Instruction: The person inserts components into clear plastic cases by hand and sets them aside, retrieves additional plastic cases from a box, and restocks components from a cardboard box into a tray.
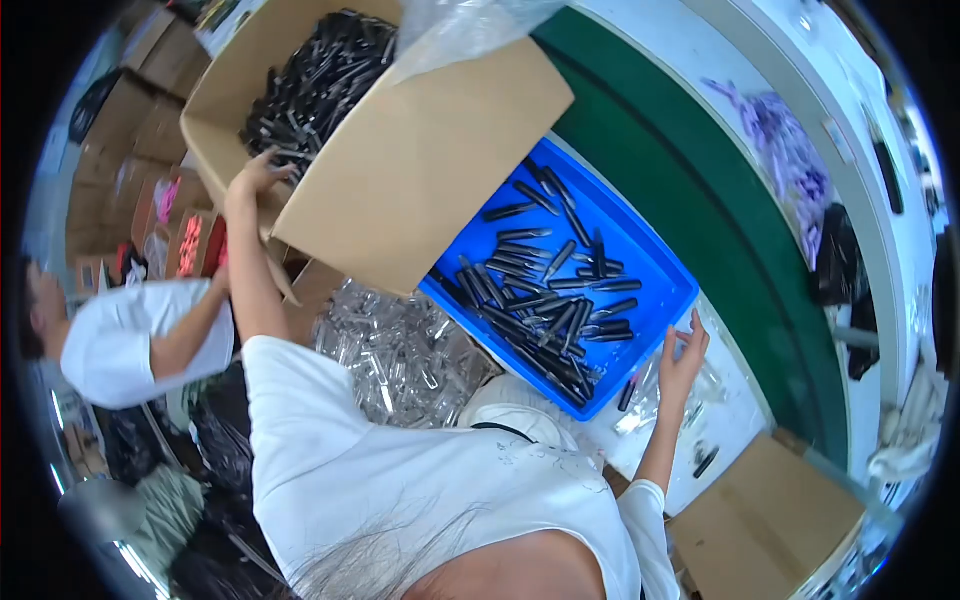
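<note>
My left hand (262,175) reaches over the edge of a tall cardboard box (420,150), its fingers apart beside a heap of black pen-shaped pieces (330,80). Whether it touches any of them I cannot tell. In front of me a blue tray (640,250) holds many more black pen-shaped pieces (550,310), lying loose in different directions. At the tray's right corner is my right hand (683,355), its fingers spread and nothing visible in them. It is close to the rim; contact is unclear.
Clear plastic pieces (390,350) fill a container by my lap. A green belt (700,190) curves behind the tray. An open cardboard box (760,520) stands at lower right, purple pieces (780,150) lie at upper right. A person in white (150,340) is at left.
</note>
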